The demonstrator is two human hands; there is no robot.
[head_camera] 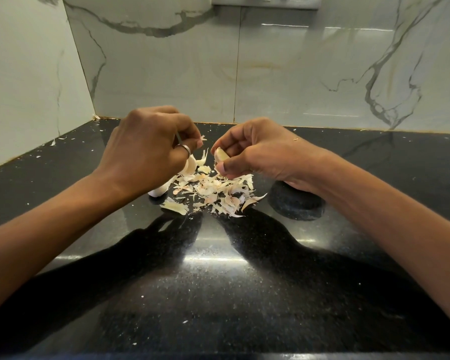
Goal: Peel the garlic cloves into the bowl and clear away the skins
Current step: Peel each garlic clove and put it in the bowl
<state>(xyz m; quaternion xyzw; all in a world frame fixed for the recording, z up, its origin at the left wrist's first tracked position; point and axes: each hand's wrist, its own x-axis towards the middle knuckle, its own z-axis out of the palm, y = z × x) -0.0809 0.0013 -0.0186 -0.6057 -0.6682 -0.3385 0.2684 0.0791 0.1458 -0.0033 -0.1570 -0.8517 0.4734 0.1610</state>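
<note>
Garlic clove [220, 156] sat pinched between the thumb and fingertips of the right hand [255, 149], held above the pile of skins [213, 190] on the black countertop [218, 281]. The left hand [146, 146] was curled, its fingertips nipping a scrap of skin [203, 138] just beside the clove. More garlic [190, 165] lay half hidden under that hand. A dark round bowl [296, 206] stood beneath the right wrist, its inside out of sight. Likely risks: the slick clove could squirt from the pinch into the skins instead of the bowl, the wrist could knock the bowl, and light flakes could scatter wider, some lying already by the marble wall [37, 87]
</note>
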